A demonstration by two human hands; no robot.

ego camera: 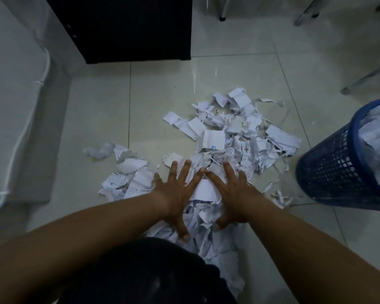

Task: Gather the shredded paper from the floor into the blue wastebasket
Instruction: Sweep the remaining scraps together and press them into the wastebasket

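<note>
Ok, far left: a pale wall (13,95) with a white cable (17,137) running down it. Top centre-left: a black panel (127,27) standing on the tiled floor (162,88).

Left scraps (119,154): a few crumpled pieces lying loose on the tile, slightly apart from the main heap.

Left hand (176,194): palm down, fingers straight and spread wide, pressing flat on the near part of the paper. Thumb points back toward the person. Not gripping anything.

Right hand (235,194): same posture, palm down, fingers splayed wide, flat on the paper. The index fingertips of both hands almost meet. A white slip (204,191) lies between the two hands.

Dark clothing (140,270) fills the bottom centre; paper runs from under the hands down along its right side.

Shredded paper (235,132): the main heap is on the floor ahead of and right of the hands, a mix of torn sheets and thin strips. Stray strips trail off its right edge.

Blue wastebasket (329,172): on the floor at the right, just beside the heap's right edge, mesh wall, paper visible inside at the rim.

Top right: metal legs (223,9) of furniture, well apart from the heap.
</note>
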